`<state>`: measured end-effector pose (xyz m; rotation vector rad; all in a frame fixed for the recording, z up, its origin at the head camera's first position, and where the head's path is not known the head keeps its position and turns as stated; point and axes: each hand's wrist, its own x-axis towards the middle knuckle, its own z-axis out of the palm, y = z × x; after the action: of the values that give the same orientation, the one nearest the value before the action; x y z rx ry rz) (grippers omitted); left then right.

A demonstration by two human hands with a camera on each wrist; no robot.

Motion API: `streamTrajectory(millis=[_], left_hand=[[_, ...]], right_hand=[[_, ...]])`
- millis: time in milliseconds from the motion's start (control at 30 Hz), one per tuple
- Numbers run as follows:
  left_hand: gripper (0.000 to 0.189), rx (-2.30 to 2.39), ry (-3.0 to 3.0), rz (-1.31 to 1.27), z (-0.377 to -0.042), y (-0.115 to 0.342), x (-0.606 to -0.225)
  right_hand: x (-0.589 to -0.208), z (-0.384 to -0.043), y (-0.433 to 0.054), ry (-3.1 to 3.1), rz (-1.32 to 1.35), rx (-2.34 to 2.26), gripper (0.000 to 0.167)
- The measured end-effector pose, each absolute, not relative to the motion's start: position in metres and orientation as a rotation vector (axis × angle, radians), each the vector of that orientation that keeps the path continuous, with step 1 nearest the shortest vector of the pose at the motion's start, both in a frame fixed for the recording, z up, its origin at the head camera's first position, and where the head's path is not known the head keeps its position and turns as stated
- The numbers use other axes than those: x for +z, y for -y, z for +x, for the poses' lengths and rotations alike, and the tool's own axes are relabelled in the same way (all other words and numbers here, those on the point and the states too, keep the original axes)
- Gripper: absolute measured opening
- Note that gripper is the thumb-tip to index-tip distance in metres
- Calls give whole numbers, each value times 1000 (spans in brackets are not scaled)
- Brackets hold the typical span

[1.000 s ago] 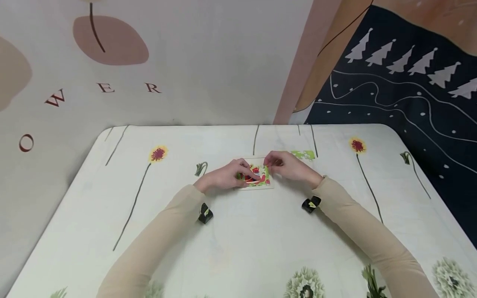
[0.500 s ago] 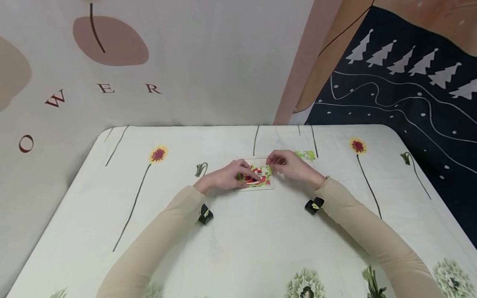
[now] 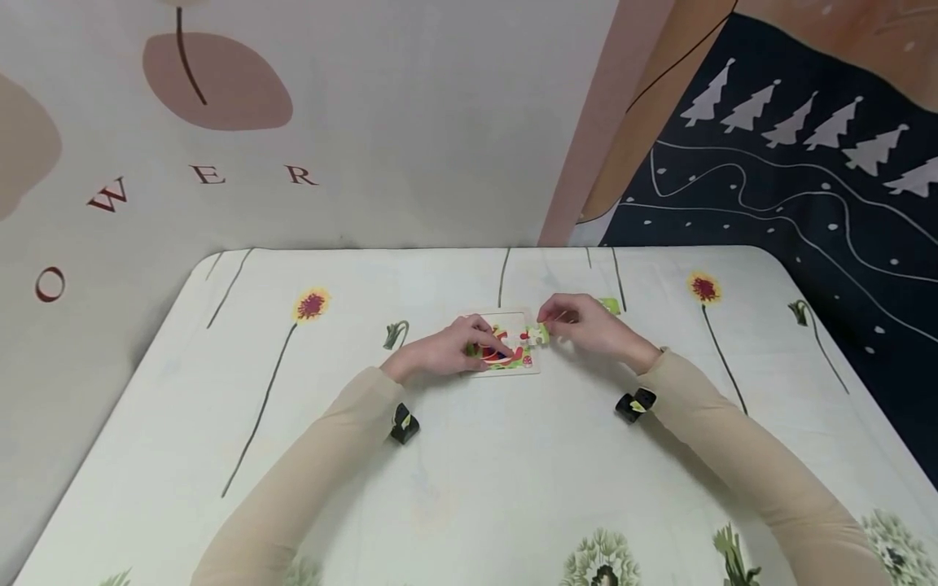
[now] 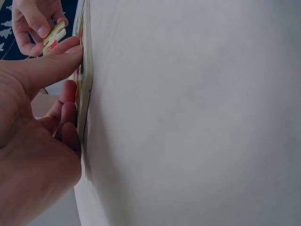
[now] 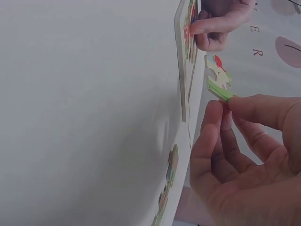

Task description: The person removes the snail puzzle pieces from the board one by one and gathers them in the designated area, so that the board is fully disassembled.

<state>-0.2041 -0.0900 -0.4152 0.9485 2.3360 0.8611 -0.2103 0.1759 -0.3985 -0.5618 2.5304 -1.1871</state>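
A small jigsaw board [image 3: 516,371] with a pale frame and a colourful red and green picture lies on the table. My left hand [image 3: 454,343] rests over its left part, fingers touching the picture and hiding some of it. In the left wrist view, the thumb [image 4: 56,66] reaches along the board's surface. My right hand [image 3: 586,324] pinches a jigsaw piece [image 5: 219,80] between thumb and fingertips. This piece is green, white and red, and is raised at the board's right edge. The upper right of the board shows a bare pale area.
More green jigsaw pieces [image 3: 610,305] lie on the table behind the right hand, partly hidden by it. In the right wrist view, loose pieces [image 5: 173,165] lie beside the board. A white cloth with printed flowers covers the table [image 3: 484,456]; a patterned backdrop [image 3: 440,122] stands behind.
My right hand has moved right with the jigsaw piece, off the board's upper right area to just past its edge. The left hand has stayed put on the board.
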Motion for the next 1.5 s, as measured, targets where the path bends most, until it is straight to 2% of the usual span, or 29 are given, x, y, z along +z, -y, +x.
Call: streamTrajectory(millis=[767, 1500], left_hand=[[37, 863, -2320, 913, -202, 91, -413], [36, 878, -2323, 908, -203, 91, -417]], right_hand=[[-393, -205, -208, -2571, -479, -1183, 13], [-393, -200, -251, -2621, -330, -1136, 19]])
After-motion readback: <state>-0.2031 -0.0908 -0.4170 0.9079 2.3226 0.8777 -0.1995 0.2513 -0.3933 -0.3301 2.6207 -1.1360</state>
